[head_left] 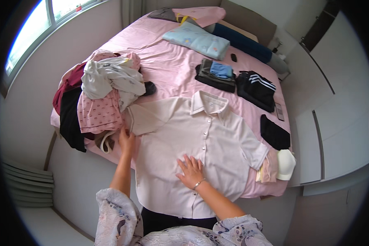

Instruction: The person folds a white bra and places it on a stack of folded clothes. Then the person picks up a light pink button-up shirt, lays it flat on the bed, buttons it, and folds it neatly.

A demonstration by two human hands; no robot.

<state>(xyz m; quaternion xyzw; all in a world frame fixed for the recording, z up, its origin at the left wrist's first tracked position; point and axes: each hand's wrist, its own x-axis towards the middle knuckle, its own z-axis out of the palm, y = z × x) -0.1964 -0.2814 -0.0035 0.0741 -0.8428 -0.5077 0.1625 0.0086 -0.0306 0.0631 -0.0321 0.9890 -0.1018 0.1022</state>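
A pale pink short-sleeved button-up shirt (172,143) lies spread face up across the near part of the bed, collar away from me and hem over the near edge. My right hand (190,170) rests flat on its front beside the button row, fingers spread. At the shirt's left sleeve opening, my left hand (126,140) has its fingers closed on the cuff edge; the fingertips are partly hidden. Just beyond that hand is a heap of loose clothes (106,82), with a pink patterned garment (98,112) hanging nearest to it.
On the pink-sheeted bed (156,49), folded dark clothes (256,90) and a small stack topped with blue (221,70) lie to the right. A white bra cup (285,165) and a black folded garment (275,132) sit near the right edge. A light blue quilted pillow (197,40) lies farther back.
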